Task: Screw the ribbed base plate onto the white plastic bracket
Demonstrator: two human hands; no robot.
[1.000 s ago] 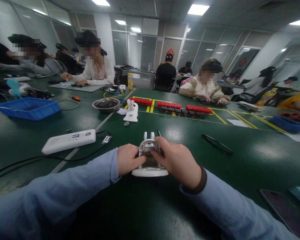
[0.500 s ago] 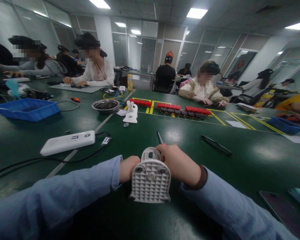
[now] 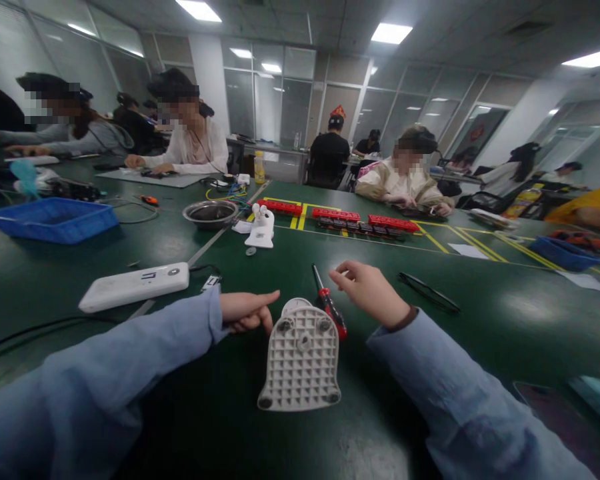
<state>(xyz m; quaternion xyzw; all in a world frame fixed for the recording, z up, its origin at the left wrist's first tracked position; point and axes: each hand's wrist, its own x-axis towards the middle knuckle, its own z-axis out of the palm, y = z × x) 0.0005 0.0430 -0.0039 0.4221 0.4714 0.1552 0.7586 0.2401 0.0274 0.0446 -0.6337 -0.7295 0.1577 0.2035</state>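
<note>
base lies grid-side up, near; my left hand touches it loosely curled, my right hand hovers open over the screwdriver.

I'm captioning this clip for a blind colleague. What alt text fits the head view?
A white plastic base lies tipped over on a green table, ribbed underside showing. The left hand touches its top edge; the right hand hovers open above a red-handled screwdriver.

Ceiling panels glare on the table; edges warp.
</note>
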